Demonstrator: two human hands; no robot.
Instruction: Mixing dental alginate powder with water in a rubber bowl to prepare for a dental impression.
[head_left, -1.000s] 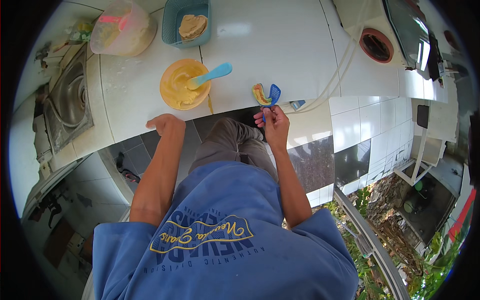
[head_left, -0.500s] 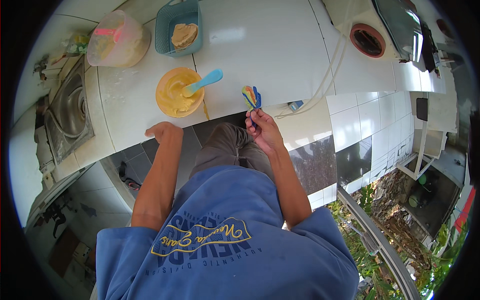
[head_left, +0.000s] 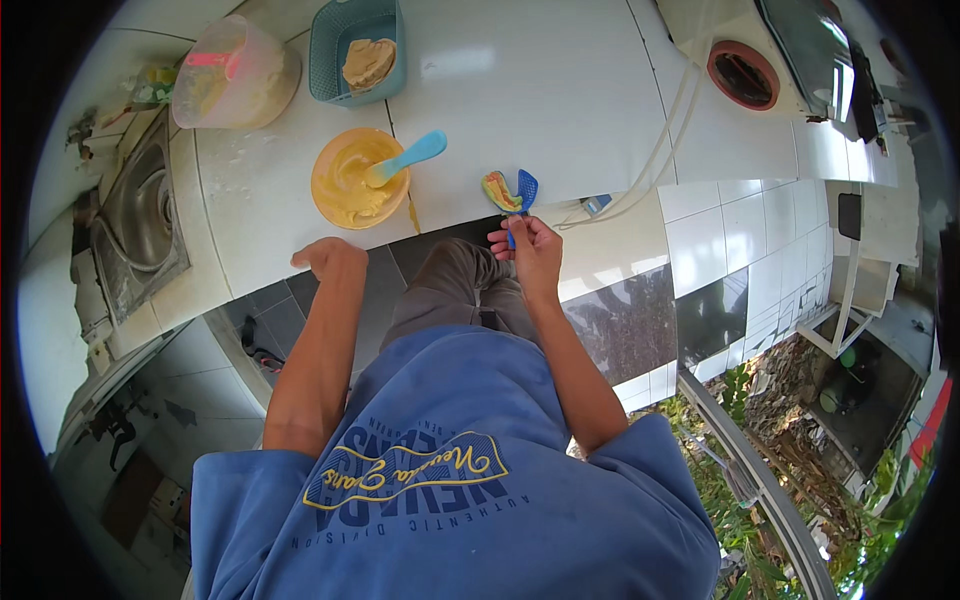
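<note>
In my right hand the fingers close on the handle of a blue perforated dental impression tray, held up near the counter's front edge. Its left arm carries yellow material with red and greenish streaks; the right arm shows bare blue mesh. My left hand rests against the counter edge, its fingers mostly hidden beneath the back of the hand. Just beyond it stands an orange mixing bowl smeared inside with yellow paste. A light-blue spatula leans in this bowl, paste on its blade.
At the back left are a translucent tub with a pink scoop and a teal basket holding a tan lump. A metal sink lies far left. Clear hoses cross the white counter on the right, near a machine with a round reddish opening.
My right hand has turned the impression tray, so its two arms now show spread apart, and has shifted slightly right. My left hand stays at the counter edge.
</note>
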